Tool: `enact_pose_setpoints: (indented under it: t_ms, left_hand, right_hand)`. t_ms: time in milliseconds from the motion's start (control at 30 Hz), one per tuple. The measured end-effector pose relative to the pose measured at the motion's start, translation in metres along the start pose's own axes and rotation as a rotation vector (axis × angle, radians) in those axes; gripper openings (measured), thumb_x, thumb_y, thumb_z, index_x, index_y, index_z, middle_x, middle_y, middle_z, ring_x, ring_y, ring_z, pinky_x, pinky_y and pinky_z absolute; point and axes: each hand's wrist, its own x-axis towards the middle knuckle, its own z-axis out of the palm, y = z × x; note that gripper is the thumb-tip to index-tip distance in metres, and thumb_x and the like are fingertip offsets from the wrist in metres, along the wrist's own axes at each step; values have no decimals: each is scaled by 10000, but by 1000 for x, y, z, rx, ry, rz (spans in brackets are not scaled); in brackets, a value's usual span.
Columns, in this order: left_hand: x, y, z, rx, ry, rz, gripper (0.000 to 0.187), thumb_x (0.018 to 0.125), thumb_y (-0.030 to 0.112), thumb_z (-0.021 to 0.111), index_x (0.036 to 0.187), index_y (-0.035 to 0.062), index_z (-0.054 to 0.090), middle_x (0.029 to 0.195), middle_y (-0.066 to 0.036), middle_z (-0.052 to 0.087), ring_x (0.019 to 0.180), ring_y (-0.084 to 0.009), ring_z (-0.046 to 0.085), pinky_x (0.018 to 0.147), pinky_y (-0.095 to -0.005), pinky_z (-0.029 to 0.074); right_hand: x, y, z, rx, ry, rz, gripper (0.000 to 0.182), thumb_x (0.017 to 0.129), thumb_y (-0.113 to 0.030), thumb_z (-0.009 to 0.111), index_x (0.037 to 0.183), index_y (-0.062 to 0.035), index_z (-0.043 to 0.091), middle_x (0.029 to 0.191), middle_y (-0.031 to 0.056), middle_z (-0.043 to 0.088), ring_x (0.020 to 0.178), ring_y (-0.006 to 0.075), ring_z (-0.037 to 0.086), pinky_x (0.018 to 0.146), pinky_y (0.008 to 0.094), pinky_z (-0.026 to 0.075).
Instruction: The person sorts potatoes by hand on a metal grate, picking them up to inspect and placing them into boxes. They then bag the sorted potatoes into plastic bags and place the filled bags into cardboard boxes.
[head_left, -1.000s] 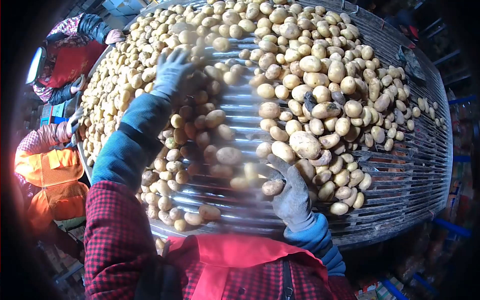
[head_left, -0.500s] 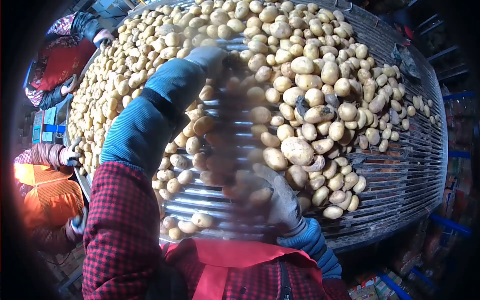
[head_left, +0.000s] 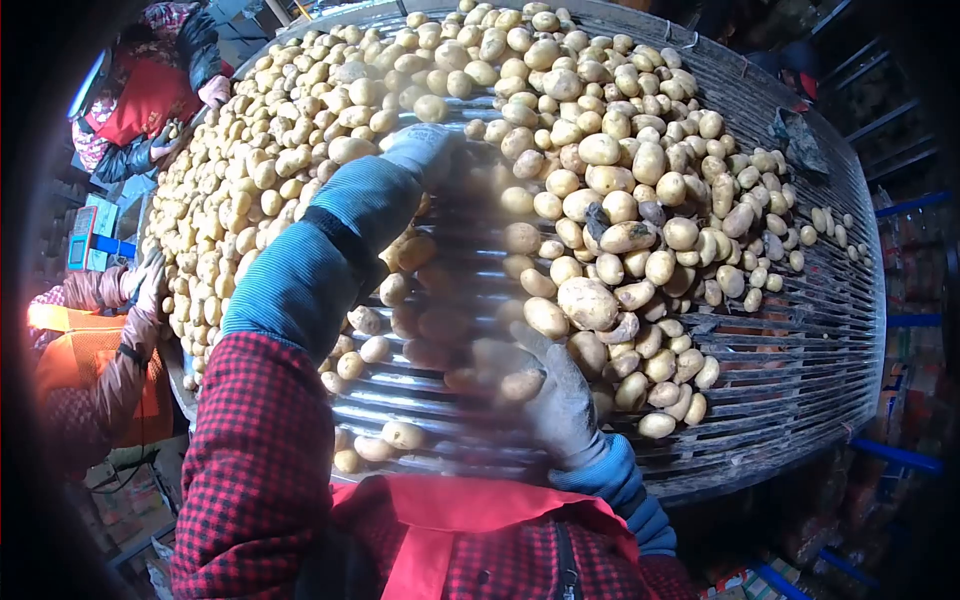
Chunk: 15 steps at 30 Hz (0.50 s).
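Observation:
Potatoes (head_left: 587, 303) lie heaped across a slatted metal sorting table (head_left: 790, 385). My left hand (head_left: 428, 150), in a grey glove with a blue knitted cuff, reaches over the heap's far middle. Its fingers disappear in a blurred patch, so any hold is hidden. My right hand (head_left: 562, 410), also grey-gloved, is low at the near side with one digit stretched forward. A single potato (head_left: 522, 385) sits against its palm side, and other blurred potatoes lie just beyond. Whether the right hand bears any weight cannot be seen.
Two co-workers stand at the left edge, one in an orange vest (head_left: 95, 365), one with a red apron (head_left: 140, 100). A dark rag (head_left: 797, 140) lies at the far right of the table. A vertical smear blurs the middle of the view.
The view has shifted slightly. My left hand is a little lower and further right in view; my right hand stays nearly in place. The orange-vested co-worker's arm has moved up to the table edge.

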Motion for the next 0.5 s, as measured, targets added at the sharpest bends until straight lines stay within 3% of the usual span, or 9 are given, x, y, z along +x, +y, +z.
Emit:
enact_pose_setpoints:
  t_ms: [33,167,267,300,333,400,433,467,500]
  left_hand:
    - [-3,3,-2,-3,-9,-6,278,868,133,632,1131,147,723,1051,-153,745,1033,-364,709,897,-466,554]
    - [-26,4,4,-151,200,58,255,933,213,665,1178,160,709,1082,-150,737,1060,-358,701,888,-468,549]
    - [-74,-1,9,-169,494,181,264,945,164,656,1204,155,708,1070,-143,732,1013,-356,698,871,-463,549]
    - [-100,-1,2,-331,413,159,296,969,143,651,1262,149,693,1100,-159,717,995,-332,686,855,-403,549]
    - [-115,-9,13,-393,497,190,305,1001,189,645,1292,105,677,1139,-123,719,999,-248,683,849,-344,548]
    - [-166,-14,24,-1229,328,79,345,974,190,660,1297,71,670,1126,-61,723,1018,-211,674,872,-356,552]
    - [-194,-5,18,-1464,261,-77,361,1013,220,637,1301,3,655,1186,-59,714,1008,-150,675,874,-318,560]
    - [-217,-7,23,-1518,274,-173,389,1032,246,618,1337,4,628,1150,-102,714,949,-181,698,843,-334,585]
    - [-240,-4,23,-1684,260,-218,406,1036,258,620,1359,13,614,1101,-69,674,987,-193,673,852,-352,585]
  right_hand:
    - [0,2,-2,-50,-11,-39,502,1069,-179,510,1540,-52,395,1357,236,592,1121,336,703,813,340,586]
    - [6,7,-9,280,-22,73,507,1059,-301,541,1513,-92,455,1335,204,614,1120,338,695,776,340,579]
    - [8,7,-11,329,-63,92,536,1050,-422,545,1495,-129,492,1337,172,622,1115,343,689,752,353,575]
    - [8,9,-12,329,-79,85,546,1045,-455,543,1489,-139,502,1334,159,625,1114,345,687,748,358,575]
    - [8,12,-13,328,-99,82,558,1041,-488,540,1483,-148,511,1332,146,629,1113,346,685,744,364,575]
    - [8,15,-16,386,-155,114,550,1037,-493,544,1482,-171,510,1313,119,635,1125,361,682,769,389,589]
    - [6,11,-9,345,-96,148,548,1043,-493,527,1489,-176,504,1319,121,633,1123,364,683,768,392,591]
    - [3,4,2,300,-37,182,546,1049,-494,510,1497,-181,499,1324,123,630,1120,366,685,768,395,593]
    - [-4,-5,30,218,174,181,616,1092,-519,344,1542,-117,468,1266,146,678,879,219,688,617,283,545]
